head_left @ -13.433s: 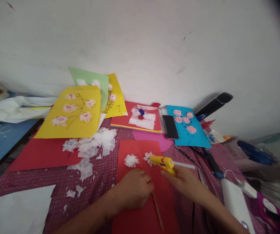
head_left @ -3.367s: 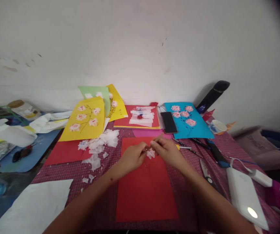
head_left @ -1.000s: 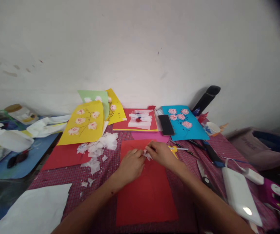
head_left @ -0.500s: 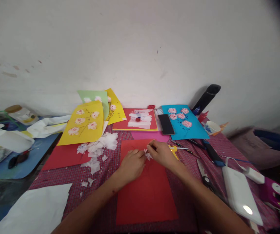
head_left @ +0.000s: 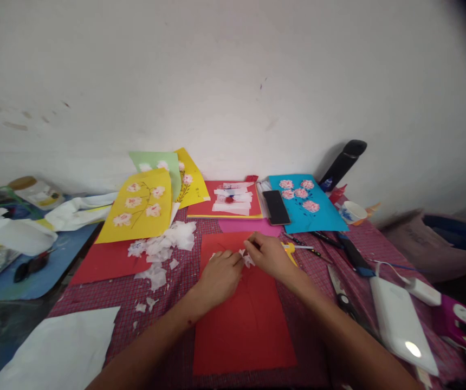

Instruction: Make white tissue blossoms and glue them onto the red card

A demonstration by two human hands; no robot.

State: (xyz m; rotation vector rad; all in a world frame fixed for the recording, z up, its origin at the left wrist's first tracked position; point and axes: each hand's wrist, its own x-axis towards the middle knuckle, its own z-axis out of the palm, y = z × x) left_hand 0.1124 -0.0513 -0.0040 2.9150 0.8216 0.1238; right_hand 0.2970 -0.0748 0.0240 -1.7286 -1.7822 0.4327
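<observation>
A red sheet of card [head_left: 246, 330] lies lengthwise before me. Near its top, small white tissue paper petals [head_left: 248, 260] sit between my hands. My left hand [head_left: 221, 273] rests on the card, fingers curled together with the tips against the left side of the petals. What lies under those fingers is hidden. From the right, my right hand [head_left: 269, 255] pinches thumb and forefinger at the upper edge of the petals. Faint dark lines mark the card just below. Torn white tissue paper [head_left: 168, 241] lies heaped to the left.
Yellow card with tissue flowers [head_left: 135, 206] stands back left, blue flower card [head_left: 308, 203] back right beside a phone [head_left: 276, 207]. A yellow glue gun [head_left: 290, 249], scissors [head_left: 342, 295], a hammer-like black tool [head_left: 354, 254] and a white power bank [head_left: 401, 319] lie rightward. White paper [head_left: 58, 346] lies front left.
My hands stay almost in place at the petals. My left hand's fingers shift slightly, and the white petals show a little more openly between the hands.
</observation>
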